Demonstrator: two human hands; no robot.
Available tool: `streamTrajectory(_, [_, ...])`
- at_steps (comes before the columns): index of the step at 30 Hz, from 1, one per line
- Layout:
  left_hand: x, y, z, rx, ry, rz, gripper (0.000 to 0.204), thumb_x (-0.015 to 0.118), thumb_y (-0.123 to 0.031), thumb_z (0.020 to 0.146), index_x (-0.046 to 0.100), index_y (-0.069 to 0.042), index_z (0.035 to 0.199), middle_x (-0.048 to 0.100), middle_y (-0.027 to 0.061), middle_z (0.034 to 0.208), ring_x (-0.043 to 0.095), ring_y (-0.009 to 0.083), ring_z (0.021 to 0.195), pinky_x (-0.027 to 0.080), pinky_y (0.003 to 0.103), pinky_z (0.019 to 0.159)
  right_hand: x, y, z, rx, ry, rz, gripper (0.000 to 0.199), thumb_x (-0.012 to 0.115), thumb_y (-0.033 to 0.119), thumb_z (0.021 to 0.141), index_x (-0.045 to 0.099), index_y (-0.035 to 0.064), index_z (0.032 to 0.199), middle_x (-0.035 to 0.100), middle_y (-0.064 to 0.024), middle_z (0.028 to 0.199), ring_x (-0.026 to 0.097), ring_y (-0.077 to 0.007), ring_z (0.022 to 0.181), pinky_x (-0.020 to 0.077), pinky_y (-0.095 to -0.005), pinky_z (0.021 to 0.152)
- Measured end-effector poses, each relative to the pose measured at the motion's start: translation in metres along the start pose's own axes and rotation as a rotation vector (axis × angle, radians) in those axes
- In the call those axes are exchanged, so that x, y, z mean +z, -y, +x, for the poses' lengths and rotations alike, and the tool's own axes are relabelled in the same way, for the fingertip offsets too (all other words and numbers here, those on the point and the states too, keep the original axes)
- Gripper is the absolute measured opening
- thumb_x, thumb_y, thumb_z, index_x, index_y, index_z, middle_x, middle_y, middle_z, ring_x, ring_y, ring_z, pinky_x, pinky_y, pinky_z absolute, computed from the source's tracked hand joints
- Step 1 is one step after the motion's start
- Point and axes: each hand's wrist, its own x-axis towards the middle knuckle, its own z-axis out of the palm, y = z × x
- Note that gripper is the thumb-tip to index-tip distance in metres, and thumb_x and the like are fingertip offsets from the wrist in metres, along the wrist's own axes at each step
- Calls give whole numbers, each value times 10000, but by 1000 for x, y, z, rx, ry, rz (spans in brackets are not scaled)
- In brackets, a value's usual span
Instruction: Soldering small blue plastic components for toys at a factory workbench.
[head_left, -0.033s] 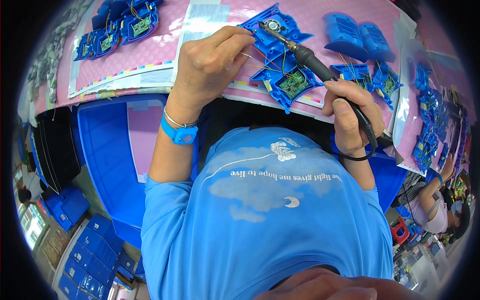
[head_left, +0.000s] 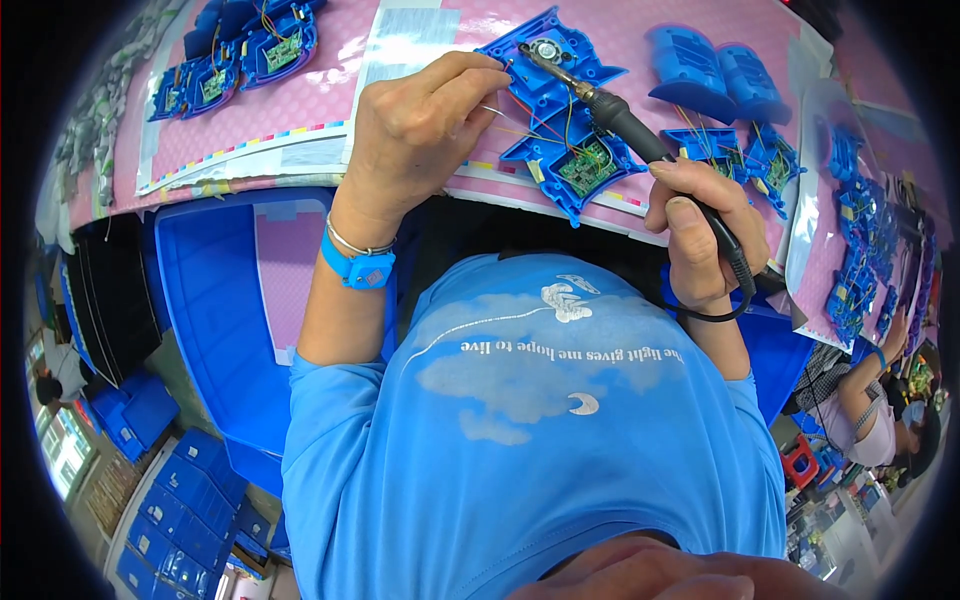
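Note:
My right hand (head_left: 705,225) grips a soldering iron (head_left: 640,135) with a black handle and a cord. Its metal tip reaches into the upper half of an open blue plastic housing (head_left: 560,95), by a round silver speaker (head_left: 546,52). At that half's left edge, my left hand (head_left: 430,120) is closed in a pinch, and a thin pale wire (head_left: 492,109) shows at its fingers. The fingertips partly hide what they touch. Red, yellow and dark wires run down to a green circuit board (head_left: 587,168) in the lower half. A blue wrist strap (head_left: 358,268) circles my left wrist.
More opened blue housings (head_left: 240,62) with boards lie at far left. Others (head_left: 735,150) sit right of my work, below blue covers (head_left: 690,72). A blue bin (head_left: 215,320) stands under the pink-covered table (head_left: 300,110). At right, another person's arm (head_left: 870,385) reaches toward several housings.

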Motion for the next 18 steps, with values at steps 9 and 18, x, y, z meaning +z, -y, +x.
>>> streamTrajectory(9, [-14,-19,-6,-5,82,-106,271,806,-21,726,739,-117,970,660,10,869,652,157,626,504,267,528,-6,-2,-5,-5,-28,32,227,665,93,883,741,-53,1039,696,-102,742,642,-154,592,483,-283,561])
streamTrajectory(18, [-10,-24,1,170,19,48,232,782,-84,746,722,-71,969,700,31,933,685,172,656,528,284,534,-12,-3,-8,-9,-46,36,231,667,90,876,745,-51,1041,714,-109,770,658,-152,612,492,-278,570])
